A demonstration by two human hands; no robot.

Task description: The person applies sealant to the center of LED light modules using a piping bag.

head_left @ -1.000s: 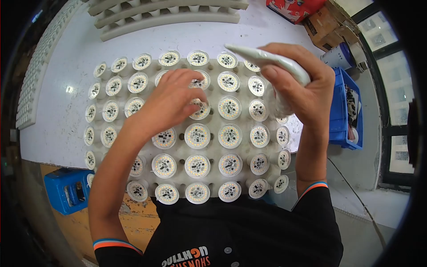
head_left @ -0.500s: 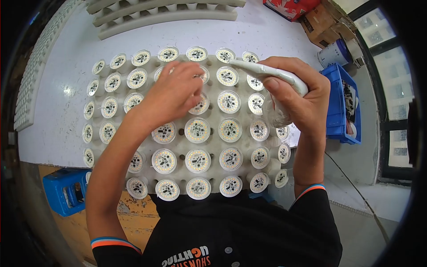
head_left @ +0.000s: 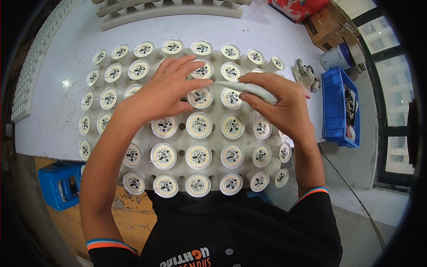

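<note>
A white foam tray point(head_left: 180, 126) on the table holds several rows of round LED lamp units point(head_left: 199, 125) with their circuit boards facing up. My left hand point(head_left: 164, 93) lies over the upper middle of the tray with its fingers spread, touching the lamps there and holding nothing. My right hand point(head_left: 278, 107) grips a white squeeze bag of paste point(head_left: 249, 87). The bag's pointed tip reaches left to a lamp point(head_left: 200, 97) just below my left fingertips.
Stacked empty foam trays point(head_left: 169, 8) lie at the table's far edge and another along the left edge point(head_left: 26, 75). A blue bin point(head_left: 340, 107), a white can point(head_left: 338, 57), cardboard boxes point(head_left: 327, 24) and a crumpled cloth point(head_left: 304, 73) are on the right. A blue box point(head_left: 60, 184) sits below left.
My right hand has lowered and tilted the paste bag from high at the right down to the tray, tip leftward. My left hand has opened its fingers flat.
</note>
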